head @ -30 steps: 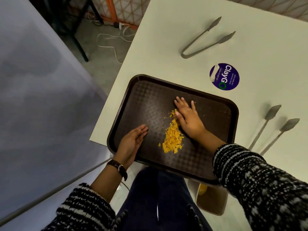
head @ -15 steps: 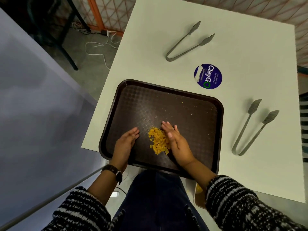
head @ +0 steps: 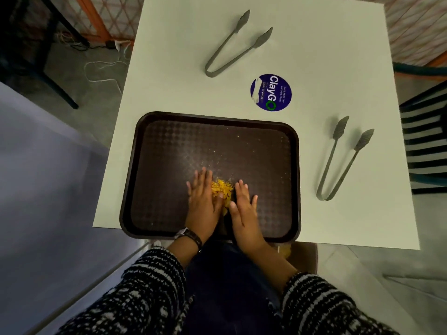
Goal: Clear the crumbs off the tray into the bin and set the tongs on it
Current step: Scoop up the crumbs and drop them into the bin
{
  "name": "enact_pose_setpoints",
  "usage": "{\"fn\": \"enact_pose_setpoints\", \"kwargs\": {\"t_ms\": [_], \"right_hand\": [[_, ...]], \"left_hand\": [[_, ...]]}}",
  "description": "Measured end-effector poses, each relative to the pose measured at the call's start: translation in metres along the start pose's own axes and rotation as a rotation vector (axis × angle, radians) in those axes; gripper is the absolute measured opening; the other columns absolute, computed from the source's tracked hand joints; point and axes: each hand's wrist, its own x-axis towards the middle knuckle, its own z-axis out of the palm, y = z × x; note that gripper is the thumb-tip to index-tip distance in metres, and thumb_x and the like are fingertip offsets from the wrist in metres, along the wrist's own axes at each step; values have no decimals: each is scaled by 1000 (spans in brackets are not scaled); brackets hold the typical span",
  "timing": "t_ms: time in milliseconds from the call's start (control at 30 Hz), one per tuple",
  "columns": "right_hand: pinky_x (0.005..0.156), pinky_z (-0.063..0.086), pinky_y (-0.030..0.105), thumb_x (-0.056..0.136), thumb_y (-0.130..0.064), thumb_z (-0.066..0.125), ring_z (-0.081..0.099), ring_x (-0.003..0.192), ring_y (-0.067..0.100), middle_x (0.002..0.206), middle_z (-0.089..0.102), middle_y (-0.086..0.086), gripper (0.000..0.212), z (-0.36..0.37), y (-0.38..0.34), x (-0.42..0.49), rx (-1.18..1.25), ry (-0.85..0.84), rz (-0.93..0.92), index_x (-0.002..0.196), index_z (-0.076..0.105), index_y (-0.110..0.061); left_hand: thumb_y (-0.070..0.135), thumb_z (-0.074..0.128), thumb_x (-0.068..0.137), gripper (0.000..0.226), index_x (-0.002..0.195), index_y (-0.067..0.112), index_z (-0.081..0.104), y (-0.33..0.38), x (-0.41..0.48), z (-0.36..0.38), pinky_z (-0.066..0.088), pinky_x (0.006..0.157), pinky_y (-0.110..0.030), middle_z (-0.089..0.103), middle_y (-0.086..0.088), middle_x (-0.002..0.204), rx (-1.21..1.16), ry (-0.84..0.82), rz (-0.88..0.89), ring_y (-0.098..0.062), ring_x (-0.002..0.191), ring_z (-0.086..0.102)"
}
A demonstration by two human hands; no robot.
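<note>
Both hands lie flat and unclenched on the brown tray, the left hand and right hand cupping a heap of yellow crumbs near its front rim. The crumbs look light, dry and loose, likely to scatter; scooping from both sides seems safest. A bin peeks out below the tabletop edge. Two metal tongs, one at the far side and one at the right, lie off the tray beside a round sticker; nothing blocks the sweep.

crumbs on tray, tongs right
</note>
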Motion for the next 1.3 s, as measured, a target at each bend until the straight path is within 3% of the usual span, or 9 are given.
{"fn": "enact_pose_setpoints", "kwargs": {"t_ms": [167, 267, 367, 467, 533, 633, 767, 1167, 1300], "right_hand": [[116, -20, 31, 85, -70, 6, -20, 140, -5, 157, -8, -5, 80, 24, -13, 5, -7, -46, 6, 146, -6, -21], [117, -18, 35, 79, -78, 8, -17, 139, -9, 156, -6, -10, 85, 34, -20, 9, 116, -33, 47, 144, -7, -26], [120, -9, 36, 78, -79, 15, -6, 140, -11, 153, 3, -18, 86, 36, -32, 12, 307, -8, 97, 147, 4, -29], [116, 3, 16, 92, -60, 18, 7, 133, -22, 150, 10, -18, 51, 33, -45, 10, 451, -15, 99, 137, 11, -36], [111, 14, 9, 95, -53, 22, 17, 129, -25, 155, 16, -10, 58, 33, -48, 13, 580, -5, 135, 145, 16, -25], [110, 31, 18, 78, -75, 35, 35, 133, -5, 150, 36, -10, 85, 29, -46, 20, 812, 23, 186, 144, 34, -22], [92, 49, 18, 94, -50, 28, 57, 117, 8, 131, 58, 1, 59, 14, -50, 27, 1089, 45, 297, 133, 48, -11], [89, 52, 21, 98, -45, 20, 63, 108, 14, 119, 65, 7, 58, -25, -87, 22, 1201, 141, 284, 122, 56, -6], [99, 47, 30, 98, -47, 21, 58, 117, 23, 126, 61, 13, 62, -45, -100, 13, 1256, 212, 243, 122, 55, -2]], "left_hand": [[42, 21, 96, 61, 148, 13, 10, 2, 2, 10, -29, 106, -15, 2, -6, 159, -17, -1, -43, -9, 141, -14], [72, 4, 83, 89, 146, 11, 18, 9, 5, 10, -23, 110, -16, 12, -2, 156, -137, 15, -24, -6, 140, -3], [81, 1, 74, 87, 138, 25, 22, 12, 7, 14, -2, 121, -39, 23, 5, 149, -312, 13, -35, -6, 138, 15], [68, 17, 87, 57, 135, 38, 20, 12, -1, 18, 16, 119, -45, 22, 8, 152, -630, 0, -100, -8, 142, 21], [66, 29, 85, 63, 138, 33, 26, 14, 1, 13, 25, 117, -36, 28, 5, 151, -822, 8, -181, -10, 140, 29], [39, 33, 97, 48, 138, 16, 39, 32, 5, 2, 36, 108, -17, 44, 9, 138, -968, 131, -302, 0, 126, 44], [21, 33, 98, 33, 119, 20, 58, 46, 10, -3, 40, 106, -31, 58, 2, 129, -1326, 217, -537, -9, 121, 54], [22, 34, 98, 39, 130, 5, 50, 107, 14, -51, 38, 108, -34, 53, -10, 135, -1762, 231, -632, -21, 125, 51], [23, 35, 97, 33, 120, 10, 56, 134, 7, -62, 51, 84, -22, 65, 0, 110, -1796, 181, -546, -10, 102, 61]]}}
